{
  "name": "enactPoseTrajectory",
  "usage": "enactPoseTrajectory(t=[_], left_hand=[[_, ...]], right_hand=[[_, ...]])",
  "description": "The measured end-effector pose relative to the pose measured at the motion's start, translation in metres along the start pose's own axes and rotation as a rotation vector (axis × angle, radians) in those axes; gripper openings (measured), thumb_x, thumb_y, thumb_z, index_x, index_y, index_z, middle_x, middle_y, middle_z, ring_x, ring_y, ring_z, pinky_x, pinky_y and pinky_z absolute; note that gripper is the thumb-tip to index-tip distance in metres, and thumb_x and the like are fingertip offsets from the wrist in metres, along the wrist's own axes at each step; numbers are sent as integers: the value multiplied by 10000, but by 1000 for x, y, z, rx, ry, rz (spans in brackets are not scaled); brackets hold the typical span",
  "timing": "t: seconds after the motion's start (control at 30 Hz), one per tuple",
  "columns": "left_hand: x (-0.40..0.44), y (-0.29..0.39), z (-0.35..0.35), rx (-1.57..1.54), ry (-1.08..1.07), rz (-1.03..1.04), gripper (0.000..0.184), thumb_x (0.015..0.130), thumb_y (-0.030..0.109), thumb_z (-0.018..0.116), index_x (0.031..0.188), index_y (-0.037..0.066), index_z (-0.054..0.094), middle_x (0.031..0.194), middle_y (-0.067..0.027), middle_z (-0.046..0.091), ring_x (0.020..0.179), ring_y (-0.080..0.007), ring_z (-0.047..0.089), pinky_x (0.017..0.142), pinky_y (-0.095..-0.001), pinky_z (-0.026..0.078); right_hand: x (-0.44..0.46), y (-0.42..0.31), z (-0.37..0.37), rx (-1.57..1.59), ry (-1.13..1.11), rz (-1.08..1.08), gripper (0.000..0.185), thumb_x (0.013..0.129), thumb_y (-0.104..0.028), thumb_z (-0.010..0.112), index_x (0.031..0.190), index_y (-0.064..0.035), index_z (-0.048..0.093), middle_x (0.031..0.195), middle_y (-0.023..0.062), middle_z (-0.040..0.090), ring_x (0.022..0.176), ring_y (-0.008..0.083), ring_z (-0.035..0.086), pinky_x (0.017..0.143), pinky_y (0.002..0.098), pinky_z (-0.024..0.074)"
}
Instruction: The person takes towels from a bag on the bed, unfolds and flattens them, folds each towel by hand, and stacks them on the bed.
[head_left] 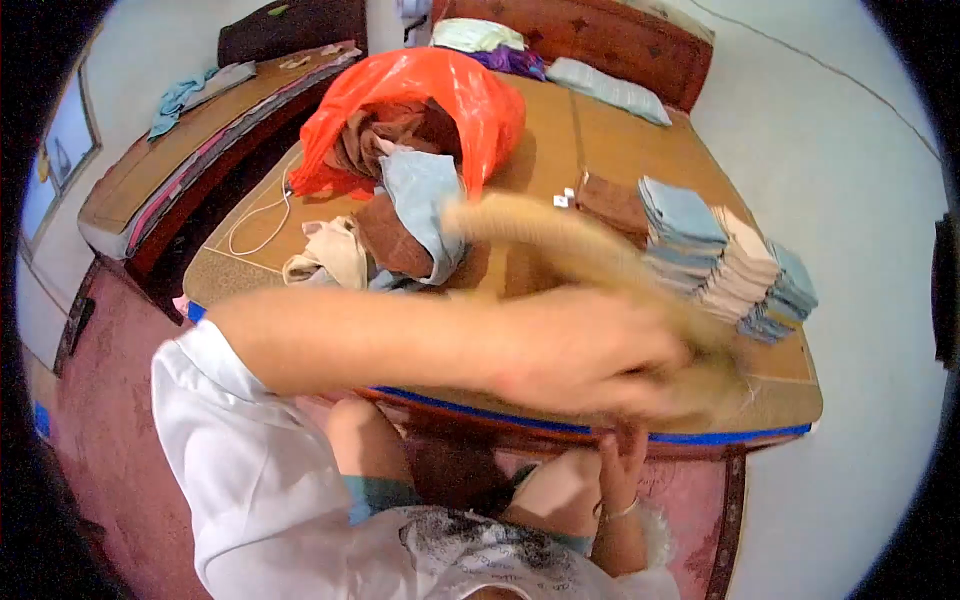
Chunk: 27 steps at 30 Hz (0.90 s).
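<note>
My left arm reaches across the front of the bed, and my left hand (625, 350) is closed on a tan cloth (560, 235). The cloth is smeared by motion; it arcs from the middle of the bed round to the right of the hand. Just below, at the bed's front edge, is my right hand (624, 468), fingers stretched upward and apart, with a bracelet at the wrist. Its fingertips are partly hidden by the left hand and cloth, so I cannot tell whether they touch it.
An orange-red plastic bag (480, 100) spills brown, blue and cream cloths (425, 190) on the bed. Folded cloths stand in stacks (735, 250) at the right, beside a brown folded cloth (612, 205). A white cable (262, 210) lies left. Pillows (610, 90) rest by the headboard.
</note>
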<state>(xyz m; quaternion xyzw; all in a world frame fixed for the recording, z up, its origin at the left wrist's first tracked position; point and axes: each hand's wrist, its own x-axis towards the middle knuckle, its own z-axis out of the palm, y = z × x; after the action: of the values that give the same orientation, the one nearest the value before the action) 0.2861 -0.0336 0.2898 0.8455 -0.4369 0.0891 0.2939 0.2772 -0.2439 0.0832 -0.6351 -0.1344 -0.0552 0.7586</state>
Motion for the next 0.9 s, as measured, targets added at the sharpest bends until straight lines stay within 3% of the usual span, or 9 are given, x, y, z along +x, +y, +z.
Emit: enactPoseTrajectory(t=[0.07,0.13,0.2,0.27,0.3,0.37,0.53,0.67,0.9], left_hand=[[-41,-29,40,297,24,108,320,821,276,597,1074,85,558,967,-133,588,946,-278,557,774,-385,441],[-79,-60,52,369,-135,-121,324,791,270,623,1057,90,577,975,-117,595,946,-264,562,790,-385,421],[-125,-105,61,253,156,-348,304,752,277,642,997,102,603,949,-116,607,918,-270,567,817,-388,406],[-163,-129,63,428,318,-532,393,743,320,655,1078,126,587,1115,-114,553,1026,-276,521,886,-425,372],[-175,-136,66,418,309,-528,393,743,320,655,1078,126,587,1115,-114,553,1026,-276,521,886,-425,372],[-193,-148,71,873,244,-620,498,729,397,661,1152,152,565,1288,-107,443,1164,-284,419,953,-517,299],[-230,-199,66,908,147,-802,589,727,520,608,1205,181,543,1399,-76,329,1260,-276,316,992,-608,195],[-262,-224,40,834,177,-1046,534,804,520,529,1218,184,531,1406,-49,330,1313,-273,257,994,-618,209],[-291,-241,0,834,170,-1312,503,818,507,524,1208,190,547,1403,-42,354,1322,-269,258,1028,-567,195]], right_hand=[[22,-9,10,-65,-43,-41,284,812,-129,595,1075,-31,557,1023,101,598,946,187,564,816,316,456],[39,-10,18,-181,-159,-151,346,830,-55,550,1166,-8,487,1072,105,572,976,191,553,857,324,447],[42,-5,11,-237,-207,-200,382,839,-18,527,1212,4,451,1097,107,559,991,193,548,877,328,443],[52,3,-6,-553,-211,-288,424,834,-17,531,1244,11,425,1129,125,542,1029,205,533,885,319,446],[53,20,-12,-146,-104,-81,439,810,-13,562,1230,15,439,1126,124,531,1047,219,517,906,316,432],[58,16,-8,-267,-74,-174,460,797,-23,595,1227,18,437,1165,134,516,1055,231,519,909,326,427],[64,14,15,-896,-447,-520,611,640,27,612,1227,-35,458,1251,178,455,1180,344,422,988,408,346],[68,35,30,-1191,-636,-423,670,574,-69,653,1222,-118,492,1328,130,406,1273,327,328,1021,440,273],[80,58,24,-1053,-637,-323,684,576,-94,661,1236,-150,489,1382,107,369,1300,323,292,1044,433,231]])
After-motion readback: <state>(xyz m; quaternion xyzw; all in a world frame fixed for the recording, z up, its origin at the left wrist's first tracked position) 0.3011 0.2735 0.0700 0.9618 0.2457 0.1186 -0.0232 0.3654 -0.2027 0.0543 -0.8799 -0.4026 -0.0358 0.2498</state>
